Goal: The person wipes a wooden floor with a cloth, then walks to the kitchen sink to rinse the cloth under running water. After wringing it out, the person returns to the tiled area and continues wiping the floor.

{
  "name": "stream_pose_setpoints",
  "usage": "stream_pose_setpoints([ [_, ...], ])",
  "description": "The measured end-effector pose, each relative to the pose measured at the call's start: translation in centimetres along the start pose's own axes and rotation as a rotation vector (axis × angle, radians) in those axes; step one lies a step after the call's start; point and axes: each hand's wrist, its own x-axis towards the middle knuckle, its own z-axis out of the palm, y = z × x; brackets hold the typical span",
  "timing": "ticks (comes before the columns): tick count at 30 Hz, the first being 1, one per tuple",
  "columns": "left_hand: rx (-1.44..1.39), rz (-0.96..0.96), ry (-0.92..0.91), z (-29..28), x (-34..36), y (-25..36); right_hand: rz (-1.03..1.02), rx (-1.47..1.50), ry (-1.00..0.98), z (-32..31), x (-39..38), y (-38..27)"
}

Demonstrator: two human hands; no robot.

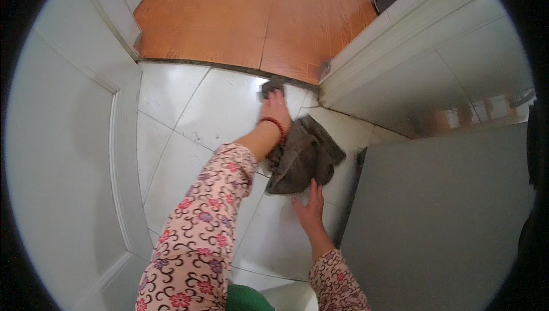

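Note:
A grey-brown cloth [303, 159] lies bunched on the white tiled floor [189, 122], with one end stretched toward the dark threshold strip. My left hand [276, 108], a red bead bracelet on its wrist, presses down on that far end and grips it. Behind the wrist trails the bulk of the cloth. My right hand [311, 205] rests flat on a tile with its fingers spread, and its fingertips touch the cloth's near edge. Both arms wear pink flower-patterned sleeves.
A white panelled door [68, 156] stands along the left. Beyond the threshold [229, 68] lies an orange wood floor [257, 19]. A white wall [423, 65] and a grey flat panel [440, 214] close in the right side. Something green [246, 300] shows at the bottom edge.

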Motion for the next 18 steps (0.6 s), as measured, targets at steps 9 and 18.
stream_pose_setpoints([
  [9,0.414,-0.060,-0.027,-6.8,-1.0,-11.3,0.064,-0.489,-0.183,1.5,6.3,-10.4],
  [18,-0.087,-0.225,-0.468,-13.8,-13.6,-8.8,-0.162,-0.190,-0.329,1.9,1.0,-3.7],
])
